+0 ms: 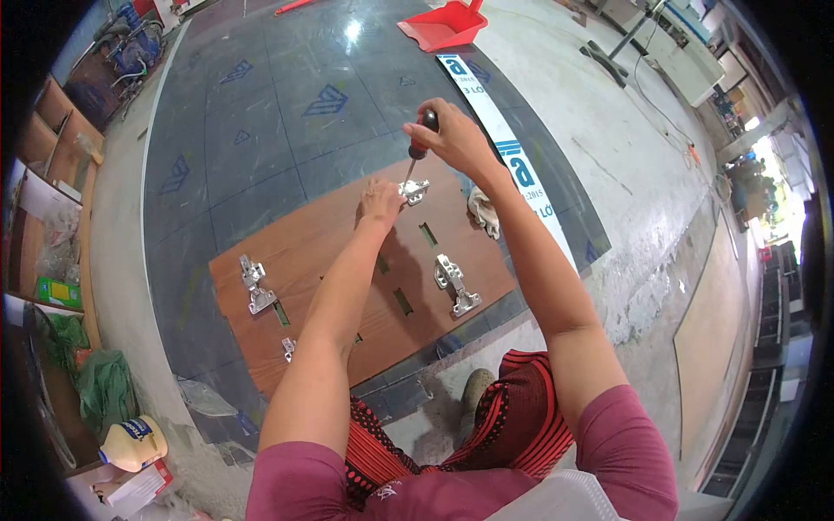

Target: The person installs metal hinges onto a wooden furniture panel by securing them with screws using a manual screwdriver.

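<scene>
My right hand is wrapped round a screwdriver with a red and black handle. Its shaft points down at a silver cabinet hinge near the far edge of a brown wooden panel. At that hinge's left end, my left hand has its fingers closed and pressed; the fingertips are partly hidden. A second hinge lies towards the panel's right side, and a third hinge on its left. Part of another metal piece shows beside my left forearm. Several slots are cut through the panel.
Under the panel lies a dark printed sheet. A whitish cloth touches the panel's right edge. Beyond are a white lettered strip and a red dustpan. At left stand wooden shelves and a yellowish jug.
</scene>
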Demonstrator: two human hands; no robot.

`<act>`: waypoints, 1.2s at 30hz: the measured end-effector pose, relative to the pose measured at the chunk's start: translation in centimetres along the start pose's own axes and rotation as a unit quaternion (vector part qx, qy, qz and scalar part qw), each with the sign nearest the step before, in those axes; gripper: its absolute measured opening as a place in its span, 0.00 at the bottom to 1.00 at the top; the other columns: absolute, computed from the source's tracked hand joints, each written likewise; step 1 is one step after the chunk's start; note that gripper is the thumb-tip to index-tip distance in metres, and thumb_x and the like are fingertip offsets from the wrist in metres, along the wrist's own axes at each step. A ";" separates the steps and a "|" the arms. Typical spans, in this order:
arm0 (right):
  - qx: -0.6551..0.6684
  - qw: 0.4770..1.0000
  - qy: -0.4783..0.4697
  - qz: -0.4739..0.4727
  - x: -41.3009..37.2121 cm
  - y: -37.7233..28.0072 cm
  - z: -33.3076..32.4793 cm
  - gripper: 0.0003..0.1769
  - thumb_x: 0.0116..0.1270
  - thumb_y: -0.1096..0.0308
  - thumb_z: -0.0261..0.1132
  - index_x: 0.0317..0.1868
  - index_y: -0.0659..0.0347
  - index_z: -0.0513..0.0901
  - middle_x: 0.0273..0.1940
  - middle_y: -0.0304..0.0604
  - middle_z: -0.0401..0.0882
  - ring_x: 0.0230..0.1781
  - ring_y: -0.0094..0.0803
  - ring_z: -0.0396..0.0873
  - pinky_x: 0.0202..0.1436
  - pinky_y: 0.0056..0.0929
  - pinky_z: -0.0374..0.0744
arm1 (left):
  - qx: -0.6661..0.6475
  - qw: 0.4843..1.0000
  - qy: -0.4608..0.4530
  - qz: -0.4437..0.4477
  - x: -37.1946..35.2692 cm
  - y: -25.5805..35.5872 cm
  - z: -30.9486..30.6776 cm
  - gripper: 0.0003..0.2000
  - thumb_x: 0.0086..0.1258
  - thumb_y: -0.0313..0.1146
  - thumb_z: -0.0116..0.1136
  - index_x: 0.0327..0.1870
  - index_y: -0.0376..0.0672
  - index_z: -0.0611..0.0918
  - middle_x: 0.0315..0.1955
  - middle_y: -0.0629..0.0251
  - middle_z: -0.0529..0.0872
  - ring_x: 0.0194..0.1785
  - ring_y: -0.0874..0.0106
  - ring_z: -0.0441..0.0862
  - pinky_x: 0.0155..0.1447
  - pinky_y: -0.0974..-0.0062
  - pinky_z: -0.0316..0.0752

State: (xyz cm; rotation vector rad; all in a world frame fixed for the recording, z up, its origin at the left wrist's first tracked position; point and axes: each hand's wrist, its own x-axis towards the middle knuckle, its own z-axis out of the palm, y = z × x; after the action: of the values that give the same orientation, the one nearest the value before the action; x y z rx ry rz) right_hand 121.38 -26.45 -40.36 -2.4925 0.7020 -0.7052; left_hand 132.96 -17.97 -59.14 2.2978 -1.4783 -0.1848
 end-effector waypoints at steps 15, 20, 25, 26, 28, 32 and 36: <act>0.159 0.978 -0.115 0.074 0.2 0.2 -0.7 0.25 0.61 0.51 0.68 0.46 0.63 0.76 0.31 0.45 0.84 0.33 0.28 0.81 0.34 0.26 0.77 | -0.027 1.000 0.010 -0.010 -0.1 -0.3 0.4 0.12 0.60 0.39 0.64 0.39 0.42 0.86 0.44 0.58 0.82 0.55 0.57 0.74 0.54 0.55 0.72; 0.173 0.979 -0.068 0.085 0.0 -0.6 -0.4 0.22 0.60 0.54 0.70 0.42 0.65 0.78 0.30 0.44 0.83 0.28 0.27 0.80 0.30 0.25 0.77 | -0.023 1.000 0.006 -0.008 -0.1 0.0 0.1 0.12 0.60 0.40 0.63 0.38 0.41 0.86 0.42 0.55 0.83 0.54 0.55 0.75 0.53 0.55 0.73; 0.190 0.978 0.006 0.089 0.8 -1.1 -1.4 0.22 0.61 0.52 0.69 0.42 0.63 0.78 0.32 0.40 0.81 0.25 0.22 0.78 0.28 0.22 0.77 | -0.027 0.999 0.019 -0.006 -0.1 -0.3 0.4 0.13 0.60 0.40 0.63 0.37 0.40 0.85 0.42 0.53 0.82 0.54 0.54 0.74 0.53 0.55 0.73; 0.186 0.978 0.028 0.091 0.9 -2.0 -2.2 0.24 0.60 0.51 0.69 0.42 0.64 0.78 0.31 0.41 0.81 0.25 0.24 0.79 0.27 0.23 0.77 | -0.025 0.999 0.026 0.002 -0.2 -0.3 0.4 0.13 0.60 0.40 0.63 0.38 0.40 0.85 0.43 0.54 0.82 0.54 0.54 0.74 0.54 0.55 0.73; 0.148 0.983 0.068 0.085 0.8 -3.7 -3.8 0.26 0.60 0.48 0.69 0.42 0.65 0.79 0.29 0.42 0.81 0.24 0.23 0.77 0.25 0.24 0.75 | -0.025 0.999 0.033 0.013 -0.3 -0.3 0.5 0.13 0.60 0.40 0.63 0.39 0.41 0.85 0.43 0.55 0.81 0.55 0.54 0.73 0.55 0.56 0.72; 0.130 0.987 0.059 0.071 -0.1 -6.7 -6.6 0.25 0.60 0.48 0.68 0.41 0.65 0.79 0.28 0.41 0.80 0.22 0.23 0.75 0.26 0.24 0.75 | 0.003 1.000 0.012 0.000 -0.1 -0.3 0.6 0.13 0.60 0.42 0.64 0.41 0.44 0.86 0.46 0.62 0.80 0.55 0.60 0.73 0.54 0.58 0.72; 0.086 0.994 -0.008 0.072 -2.8 -8.4 -7.6 0.23 0.61 0.51 0.68 0.41 0.65 0.79 0.27 0.40 0.80 0.23 0.23 0.75 0.27 0.25 0.74 | -0.021 1.000 0.010 -0.009 -0.1 -0.4 0.8 0.14 0.60 0.42 0.64 0.41 0.44 0.86 0.46 0.61 0.80 0.57 0.61 0.71 0.56 0.59 0.70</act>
State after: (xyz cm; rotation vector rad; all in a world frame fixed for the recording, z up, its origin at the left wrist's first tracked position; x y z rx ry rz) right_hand 117.76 -20.54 -30.97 -2.2631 0.7725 -0.6635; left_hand 133.04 -17.98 -60.02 2.2735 -1.4314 -0.1960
